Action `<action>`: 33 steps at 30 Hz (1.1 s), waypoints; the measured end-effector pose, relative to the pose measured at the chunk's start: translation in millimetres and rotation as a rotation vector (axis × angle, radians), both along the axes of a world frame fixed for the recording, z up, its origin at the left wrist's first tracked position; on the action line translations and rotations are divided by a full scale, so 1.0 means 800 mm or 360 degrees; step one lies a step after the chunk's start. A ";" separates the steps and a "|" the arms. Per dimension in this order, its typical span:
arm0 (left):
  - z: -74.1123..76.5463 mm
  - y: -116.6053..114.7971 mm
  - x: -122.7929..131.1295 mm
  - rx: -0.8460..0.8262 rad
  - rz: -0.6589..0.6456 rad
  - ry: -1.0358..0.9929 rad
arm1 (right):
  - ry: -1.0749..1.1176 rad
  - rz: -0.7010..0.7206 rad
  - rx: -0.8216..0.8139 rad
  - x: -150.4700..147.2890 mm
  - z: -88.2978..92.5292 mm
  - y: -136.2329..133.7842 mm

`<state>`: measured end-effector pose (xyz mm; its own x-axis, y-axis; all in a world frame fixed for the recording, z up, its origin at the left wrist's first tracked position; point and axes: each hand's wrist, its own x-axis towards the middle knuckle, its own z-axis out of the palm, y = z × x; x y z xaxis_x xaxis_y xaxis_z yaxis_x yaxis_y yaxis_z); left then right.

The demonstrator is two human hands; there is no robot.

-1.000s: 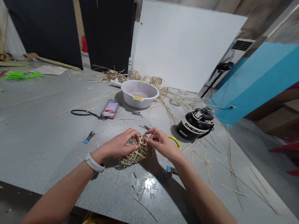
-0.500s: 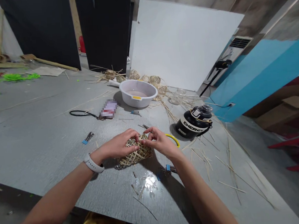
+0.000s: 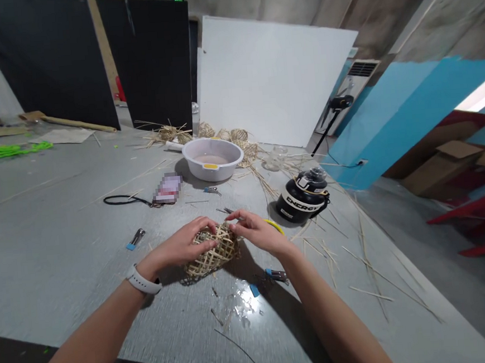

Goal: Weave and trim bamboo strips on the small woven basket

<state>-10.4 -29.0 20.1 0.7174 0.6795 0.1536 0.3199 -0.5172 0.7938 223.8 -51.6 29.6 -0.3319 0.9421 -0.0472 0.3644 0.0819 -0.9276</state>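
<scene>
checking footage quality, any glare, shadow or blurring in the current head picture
Head view: bright glare on the table, nearer the camera than the woven piece; head view: dark shadow alongside the right forearm; head view: the corded item is masked by pixel blocks.

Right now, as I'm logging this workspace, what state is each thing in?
Woven piece, openwork, held
Left hand, gripping the woven piece
Right hand, touching its upper end
White wristband, worn on the left wrist
Black bottle, upright, lid on
Basin, upright, contents unclear
Strips, loose, scattered
Yellow handle, partly hidden
Table, wet near the front
</scene>
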 end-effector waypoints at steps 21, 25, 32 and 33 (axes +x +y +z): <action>-0.004 -0.001 0.003 -0.0064 0.0034 -0.0074 | 0.0259 0.0240 -0.0321 0.017 -0.001 0.014; -0.006 0.000 0.003 -0.0108 0.0033 -0.0091 | 0.0187 0.0258 -0.0286 0.018 0.002 0.014; -0.008 0.000 0.004 -0.0051 0.0245 -0.0131 | 0.0104 0.0084 -0.0105 0.026 0.001 0.011; -0.007 -0.001 0.005 -0.0011 0.0263 -0.0119 | 0.0126 0.0074 -0.0096 0.027 0.001 0.010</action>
<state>-6.8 -29.9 14.5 0.5826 0.7884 0.1975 0.3402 -0.4571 0.8218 245.4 -43.2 30.0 -0.3802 0.9218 -0.0756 0.2870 0.0399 -0.9571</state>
